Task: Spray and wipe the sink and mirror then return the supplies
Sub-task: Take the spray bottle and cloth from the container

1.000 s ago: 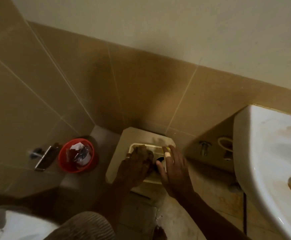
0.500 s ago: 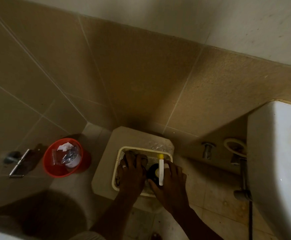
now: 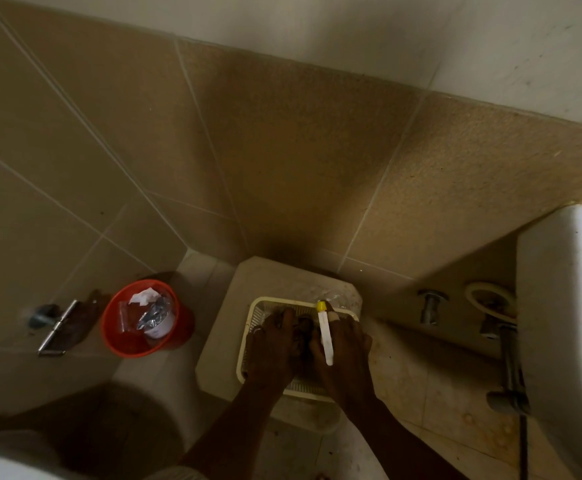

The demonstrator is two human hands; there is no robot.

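Two bare forearms, no sleeves showing. Left hand (image 3: 275, 344) wears a ring on one finger. Right hand (image 3: 343, 344) has a pale bandage on a fingertip, near the basket (image 3: 248, 367) rim.

Both hands reached into a basket on a low stool.

The right hand (image 3: 343, 344) gripped a spray bottle (image 3: 325, 332); the left hand (image 3: 274, 344) lay inside the cream basket (image 3: 248, 362); a red bin (image 3: 137, 344) stood at nine o'clock.
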